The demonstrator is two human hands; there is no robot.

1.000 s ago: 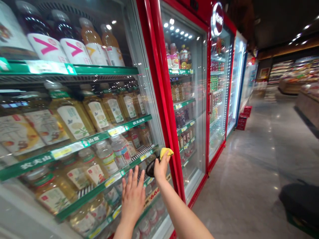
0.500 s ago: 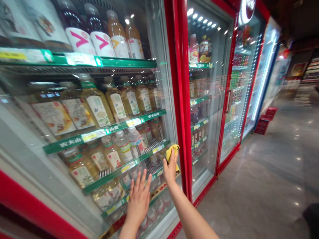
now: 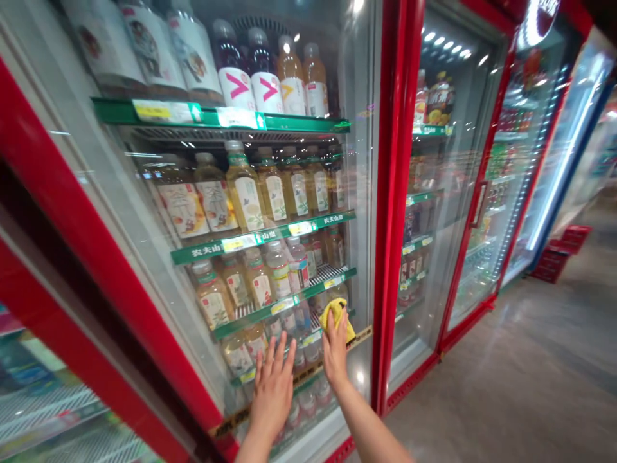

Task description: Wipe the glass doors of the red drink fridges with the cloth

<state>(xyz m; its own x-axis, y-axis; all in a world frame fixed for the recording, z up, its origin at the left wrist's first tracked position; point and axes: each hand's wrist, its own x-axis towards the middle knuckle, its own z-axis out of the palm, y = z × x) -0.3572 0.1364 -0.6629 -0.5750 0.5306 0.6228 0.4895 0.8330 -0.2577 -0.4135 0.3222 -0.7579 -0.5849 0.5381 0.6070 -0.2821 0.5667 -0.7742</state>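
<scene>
My right hand [image 3: 336,350] presses a yellow cloth [image 3: 332,315] against the glass door [image 3: 359,257] of a red-framed drinks cooler, low on its right side. The cloth is bunched under the fingers, and part of it sticks out past them. To the left, my left hand [image 3: 274,382] is held up at the same glass with its fingers spread and nothing in it. Whether its palm touches the pane I cannot tell. Behind the glass, bottled drinks [image 3: 245,193] stand on shelves with green edge strips [image 3: 270,235]. A dark printed strip [image 3: 308,373] crosses the door's lower part behind the hands.
A red door frame [image 3: 395,193] borders the pane on the right. Beyond it stand further coolers, one with a red handle [image 3: 479,204]. Red boxes [image 3: 554,260] sit on the grey floor [image 3: 506,373] farther off. Another cooler's shelves [image 3: 43,392] show at lower left.
The view has swung left, so the cooler appears farther right. My right hand and the cloth have moved left over the glass, away from the red frame. My left hand stays spread.
</scene>
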